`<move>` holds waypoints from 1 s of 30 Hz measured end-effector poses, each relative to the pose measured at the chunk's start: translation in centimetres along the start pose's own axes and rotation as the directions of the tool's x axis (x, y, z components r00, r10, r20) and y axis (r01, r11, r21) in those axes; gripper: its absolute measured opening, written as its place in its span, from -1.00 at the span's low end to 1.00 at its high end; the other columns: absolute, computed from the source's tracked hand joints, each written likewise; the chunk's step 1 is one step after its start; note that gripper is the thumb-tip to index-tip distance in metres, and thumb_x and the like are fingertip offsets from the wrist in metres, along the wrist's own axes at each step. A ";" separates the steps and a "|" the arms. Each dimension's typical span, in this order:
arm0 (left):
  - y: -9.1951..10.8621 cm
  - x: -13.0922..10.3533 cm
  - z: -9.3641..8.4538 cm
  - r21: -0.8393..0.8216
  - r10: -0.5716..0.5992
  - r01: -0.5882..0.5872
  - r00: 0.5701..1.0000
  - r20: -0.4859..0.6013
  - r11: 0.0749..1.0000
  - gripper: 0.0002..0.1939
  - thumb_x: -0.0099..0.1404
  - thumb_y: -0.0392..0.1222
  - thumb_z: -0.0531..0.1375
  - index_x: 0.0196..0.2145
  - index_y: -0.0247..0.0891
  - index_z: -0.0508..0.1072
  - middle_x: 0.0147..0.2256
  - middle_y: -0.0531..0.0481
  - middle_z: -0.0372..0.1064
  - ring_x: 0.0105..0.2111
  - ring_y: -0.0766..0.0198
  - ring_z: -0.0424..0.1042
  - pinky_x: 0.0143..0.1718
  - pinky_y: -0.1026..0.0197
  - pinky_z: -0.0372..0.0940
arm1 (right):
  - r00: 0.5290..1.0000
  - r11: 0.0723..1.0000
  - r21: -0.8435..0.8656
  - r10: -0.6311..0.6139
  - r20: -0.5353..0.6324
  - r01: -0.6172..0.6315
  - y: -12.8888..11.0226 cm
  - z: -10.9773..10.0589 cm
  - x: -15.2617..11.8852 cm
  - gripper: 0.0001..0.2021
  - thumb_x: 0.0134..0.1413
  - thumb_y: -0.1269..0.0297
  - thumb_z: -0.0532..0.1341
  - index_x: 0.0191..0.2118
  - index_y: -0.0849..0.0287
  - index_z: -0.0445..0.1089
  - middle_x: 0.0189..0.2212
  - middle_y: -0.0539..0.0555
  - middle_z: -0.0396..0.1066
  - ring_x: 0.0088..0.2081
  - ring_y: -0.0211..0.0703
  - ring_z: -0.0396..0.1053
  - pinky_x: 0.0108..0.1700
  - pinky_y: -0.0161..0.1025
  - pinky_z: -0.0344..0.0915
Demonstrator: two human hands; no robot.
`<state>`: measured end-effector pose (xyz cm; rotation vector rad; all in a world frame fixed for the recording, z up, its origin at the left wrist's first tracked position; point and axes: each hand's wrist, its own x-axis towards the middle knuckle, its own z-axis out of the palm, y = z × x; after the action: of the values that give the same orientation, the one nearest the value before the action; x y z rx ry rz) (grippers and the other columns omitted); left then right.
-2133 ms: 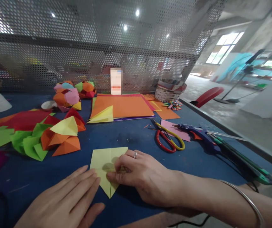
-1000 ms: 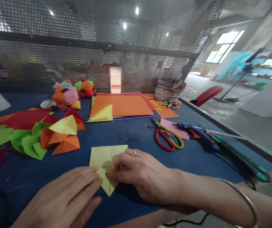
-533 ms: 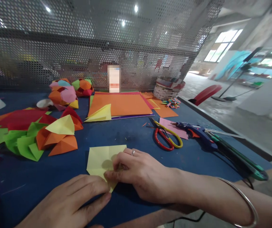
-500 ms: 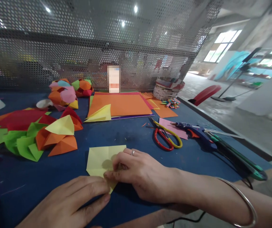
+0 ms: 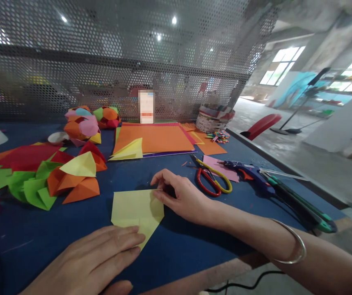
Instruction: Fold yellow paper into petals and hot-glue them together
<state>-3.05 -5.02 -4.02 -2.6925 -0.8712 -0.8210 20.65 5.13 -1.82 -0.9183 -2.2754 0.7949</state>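
Lying flat, fingers released, the left hand (image 5: 92,258) covers the pointed near end of the yellow sheet (image 5: 131,207), close to the front edge of the worktop (image 5: 179,250). If it slid, the sheet could skew. The right hand (image 5: 185,196) curls its fingers at the sheet's far right corner; I can't tell if they pinch, but tugging could crumple it. A careless knuckle might nudge the scissors (image 5: 224,180) beyond.

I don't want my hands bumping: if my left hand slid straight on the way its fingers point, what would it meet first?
Beyond the yellow paper under the left hand, probably the right wrist; height unclear.
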 end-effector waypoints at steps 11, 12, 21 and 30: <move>0.2 0.7 -0.3 0.049 0.004 -0.003 1.000 -0.013 0.999 -0.72 0.42 -0.08 0.03 -0.02 -0.13 0.45 -0.07 0.11 0.53 -0.06 0.37 0.48 0.12 0.32 0.25 | 0.994 0.995 0.094 0.027 0.110 -0.038 -0.9 -1.5 -0.8 -0.57 -0.11 0.62 0.01 -0.23 0.21 0.54 -0.31 0.01 0.54 -0.27 -0.23 0.42 -0.21 -0.32 0.31; 0.2 0.6 -0.3 0.058 0.003 -0.002 1.000 -0.011 0.998 -0.71 0.43 -0.07 0.03 -0.02 -0.13 0.45 -0.05 0.12 0.52 -0.05 0.39 0.47 0.14 0.34 0.23 | 0.996 0.996 0.087 0.001 0.089 -0.009 -0.9 -1.5 -0.8 -0.56 -0.14 0.62 0.02 -0.20 0.20 0.54 -0.29 0.02 0.55 -0.26 -0.22 0.43 -0.19 -0.31 0.32; 0.2 0.9 -0.5 0.095 0.030 -0.030 1.000 0.001 0.995 -0.73 0.41 -0.10 0.03 -0.05 -0.15 0.45 -0.08 0.10 0.52 -0.06 0.41 0.46 0.14 0.39 0.20 | 0.931 0.932 -0.058 -0.351 0.096 0.358 0.0 -1.1 -0.8 -0.64 0.00 0.61 0.13 -0.10 0.20 0.50 -0.30 0.06 0.52 -0.23 -0.19 0.40 -0.06 -0.20 0.29; 0.3 0.0 0.0 0.121 -0.021 0.021 1.000 -0.007 0.992 -0.69 0.40 -0.04 0.03 0.00 -0.09 0.44 0.00 0.17 0.48 0.02 0.42 0.42 0.23 0.36 0.08 | 0.880 0.776 -0.458 -0.475 0.029 0.434 0.2 -1.1 -1.2 -0.84 0.11 0.49 0.17 -0.39 0.18 0.47 -0.43 0.02 0.37 -0.32 -0.17 0.22 -0.25 -0.19 0.09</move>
<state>-2.92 -5.23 -4.08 -2.5793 -0.9186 -0.7546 22.21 4.70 -1.48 -0.5196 -2.4983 0.0006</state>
